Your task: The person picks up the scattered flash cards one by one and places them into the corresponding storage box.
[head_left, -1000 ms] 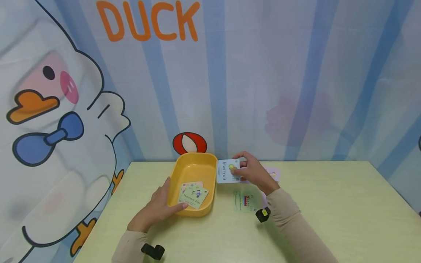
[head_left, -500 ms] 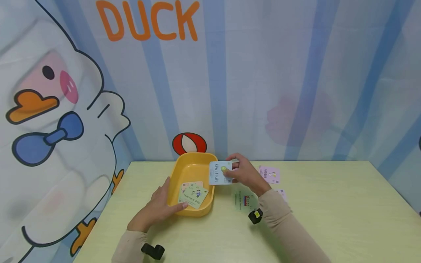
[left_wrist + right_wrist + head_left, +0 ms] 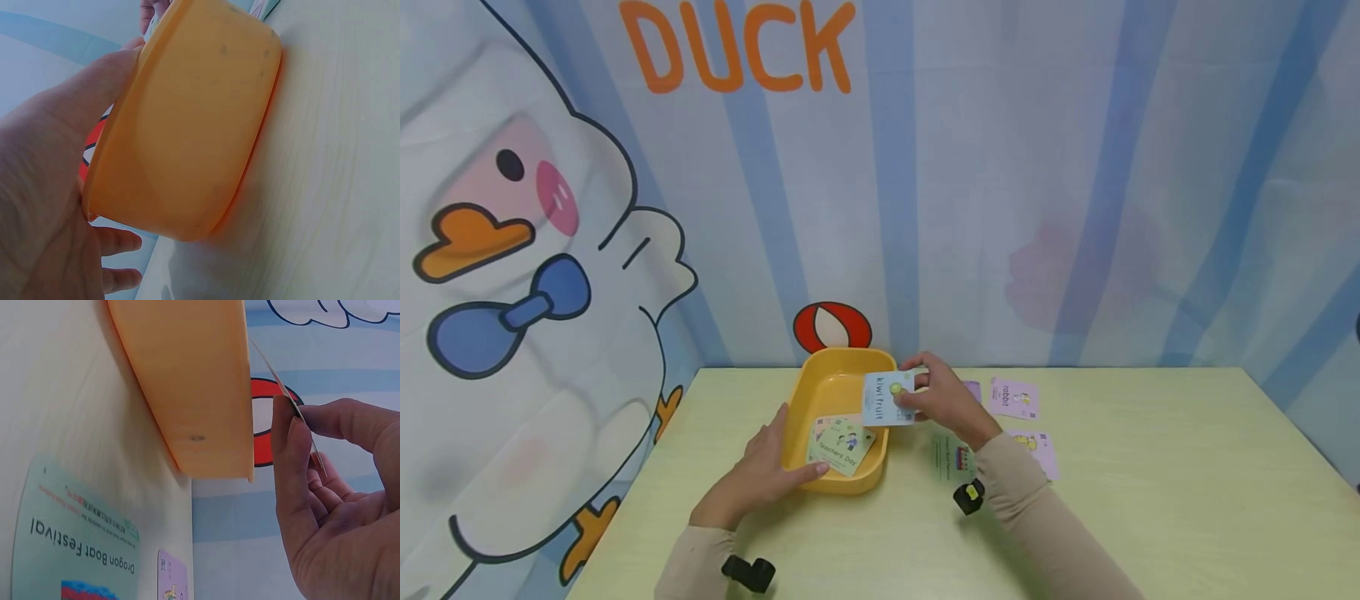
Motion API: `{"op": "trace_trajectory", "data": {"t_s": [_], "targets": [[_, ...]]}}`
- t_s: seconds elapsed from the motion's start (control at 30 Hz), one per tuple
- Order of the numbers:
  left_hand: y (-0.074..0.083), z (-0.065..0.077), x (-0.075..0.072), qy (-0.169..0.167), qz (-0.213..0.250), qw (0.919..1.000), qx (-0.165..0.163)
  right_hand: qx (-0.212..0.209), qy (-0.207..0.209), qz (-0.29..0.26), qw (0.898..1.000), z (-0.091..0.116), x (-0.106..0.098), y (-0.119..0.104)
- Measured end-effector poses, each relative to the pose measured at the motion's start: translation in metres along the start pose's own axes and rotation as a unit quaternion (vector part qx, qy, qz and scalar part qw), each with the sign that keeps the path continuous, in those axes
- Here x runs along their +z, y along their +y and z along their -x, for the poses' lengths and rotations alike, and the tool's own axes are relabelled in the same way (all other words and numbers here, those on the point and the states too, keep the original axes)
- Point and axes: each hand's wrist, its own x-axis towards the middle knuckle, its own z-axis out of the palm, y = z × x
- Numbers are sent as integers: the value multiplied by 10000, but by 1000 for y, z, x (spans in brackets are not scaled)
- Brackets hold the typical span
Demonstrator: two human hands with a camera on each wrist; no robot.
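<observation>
Between thumb and fingers, my right hand (image 3: 953, 403) pinches a light blue kiwi fruit card (image 3: 880, 400) over the right rim of a yellow plastic tray (image 3: 801, 392). Edge-on in the right wrist view, the card (image 3: 272, 370) stands out tilted from the fingertips. My left hand (image 3: 763, 471) holds the tray at its near left corner, thumb over the rim; the left wrist view shows the tray's outer wall (image 3: 194, 125) against that hand. Inside the tray lie a green Teachers Day card (image 3: 842, 446) and a pinkish card (image 3: 850, 419) partly under it.
Right of the tray, a green Dragon Boat Festival card (image 3: 951, 457) lies on the table, partly behind the right wrist. Purple cards lie farther right: a rabbit card (image 3: 1013, 398), another (image 3: 1039, 450), and one (image 3: 973, 390) mostly hidden by the hand. A printed curtain (image 3: 962, 183) hangs behind.
My right hand has carried the kiwi fruit card leftward, from beside the tray to over its right rim. Purple cards behind the arm have come into sight. The left hand and tray stay put.
</observation>
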Motion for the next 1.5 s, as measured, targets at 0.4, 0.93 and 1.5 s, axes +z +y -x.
{"op": "trace_trajectory", "data": {"t_s": [0.4,0.93,1.5], "targets": [[-1,0,-1,-40,-5,10000,-7,133,75,130,9998,-5,15,1],[-3,0,-1,-76,12,9999,131,11,-131,-27,9999,-7,33,-5],[-2,-1,-1,-35,-2,10000,17,94,-163,362,9992,-16,50,-9]]}}
